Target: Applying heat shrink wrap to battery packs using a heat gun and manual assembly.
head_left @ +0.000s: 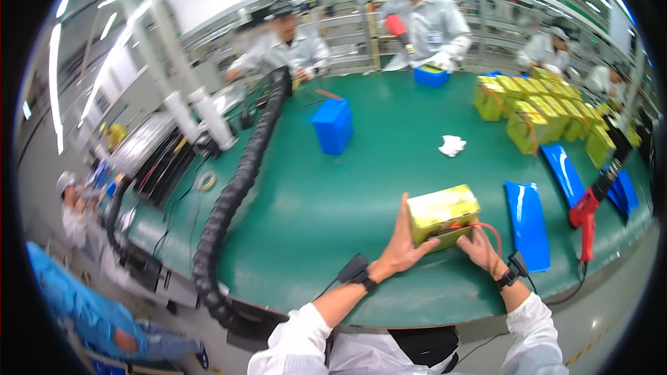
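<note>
Between my two hands, near the front edge of the green table (313,222), is a boxy battery pack (443,207) in yellow-green wrapping with a red wire looping off its right side. My left hand (401,244) grips its left side, thumb along the lower front. My right hand (478,246) closes on the lower right corner, beside the wire. The undersides of the fingers are partly hidden by the pack. Just right of my right hand lies a flat, shiny blue sleeve (526,226).
Farther right are more blue sleeves (564,173) and a red heat gun (587,219). Several yellow-green packs (531,125) stand at the back right. A crumpled white wad (451,146), a blue-wrapped block (333,127) and a black ribbed hose (233,198) lie leftward. Co-workers (427,21) work across the table.
</note>
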Tool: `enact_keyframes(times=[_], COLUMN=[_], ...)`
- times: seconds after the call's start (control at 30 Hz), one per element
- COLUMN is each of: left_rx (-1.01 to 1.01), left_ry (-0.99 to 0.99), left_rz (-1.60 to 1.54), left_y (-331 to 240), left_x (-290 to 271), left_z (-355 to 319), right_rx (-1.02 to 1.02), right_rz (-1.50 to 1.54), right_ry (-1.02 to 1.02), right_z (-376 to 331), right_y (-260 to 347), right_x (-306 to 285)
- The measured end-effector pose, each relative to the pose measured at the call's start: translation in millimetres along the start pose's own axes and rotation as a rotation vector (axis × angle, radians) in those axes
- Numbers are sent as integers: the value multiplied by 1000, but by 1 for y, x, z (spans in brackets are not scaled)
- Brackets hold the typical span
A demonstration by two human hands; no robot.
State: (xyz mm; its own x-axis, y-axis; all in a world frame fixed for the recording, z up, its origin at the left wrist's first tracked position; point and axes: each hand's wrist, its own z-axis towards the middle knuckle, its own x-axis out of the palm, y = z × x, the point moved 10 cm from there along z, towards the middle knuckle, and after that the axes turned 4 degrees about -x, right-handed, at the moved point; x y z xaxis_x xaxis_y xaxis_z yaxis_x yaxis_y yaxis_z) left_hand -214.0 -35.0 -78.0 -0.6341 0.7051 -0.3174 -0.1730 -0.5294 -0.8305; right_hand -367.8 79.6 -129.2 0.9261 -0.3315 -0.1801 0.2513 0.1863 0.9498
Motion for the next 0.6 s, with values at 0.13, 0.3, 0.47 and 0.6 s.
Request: enact_keyframes(times=[0.13,0.3,0.47,0.6], left_rx=[-145,-248,-485,-627], left_ry=[-152,-298,-382,-439], left_rz=[-284,-318,-576,-459], left_y=[-6,1,17,25], left_x=[-16,-20,-25,-47], left_z=[-15,-22,-29,-40], right_rx=[18,-162,-36,-38], right_rz=[-88,-300,-356,-497], right_ry=[-119,-323,-402,-353], right_z=[4,-2,8,28], right_y=[53,78,78,99], right_x=[27,31,36,50])
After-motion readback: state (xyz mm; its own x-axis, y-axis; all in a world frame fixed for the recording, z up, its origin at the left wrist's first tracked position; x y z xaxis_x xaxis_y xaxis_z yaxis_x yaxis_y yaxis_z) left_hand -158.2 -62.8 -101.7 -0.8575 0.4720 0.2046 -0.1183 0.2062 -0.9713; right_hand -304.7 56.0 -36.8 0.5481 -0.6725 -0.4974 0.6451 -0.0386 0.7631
